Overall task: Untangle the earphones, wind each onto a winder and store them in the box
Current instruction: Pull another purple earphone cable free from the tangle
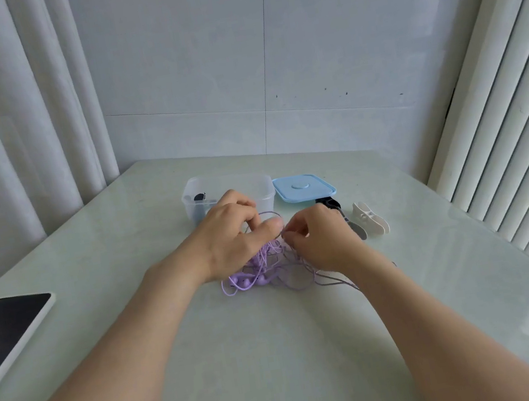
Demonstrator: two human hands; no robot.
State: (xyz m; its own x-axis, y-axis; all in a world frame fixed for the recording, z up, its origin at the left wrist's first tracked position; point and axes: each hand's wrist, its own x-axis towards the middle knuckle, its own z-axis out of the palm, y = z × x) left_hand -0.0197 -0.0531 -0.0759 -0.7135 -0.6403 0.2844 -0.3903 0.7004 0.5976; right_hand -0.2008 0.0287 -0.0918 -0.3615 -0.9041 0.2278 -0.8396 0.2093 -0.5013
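Observation:
A tangle of purple earphones (261,275) lies mid-table, its round buds at the lower left of the heap and loose cords trailing right. My left hand (234,236) hovers over the tangle with fingers curled into the cords. My right hand (318,240) pinches a thin cord just beside my left thumb. A clear plastic box (196,193) stands behind my left hand with something dark inside. A white winder (371,218) lies right of my right hand, and a black winder (329,204) shows partly behind that hand.
The box's light blue lid (304,187) lies flat to the right of the box. A white-framed tablet (3,332) with a dark screen sits at the table's left edge. Curtains hang at the left and a ribbed radiator stands at the right.

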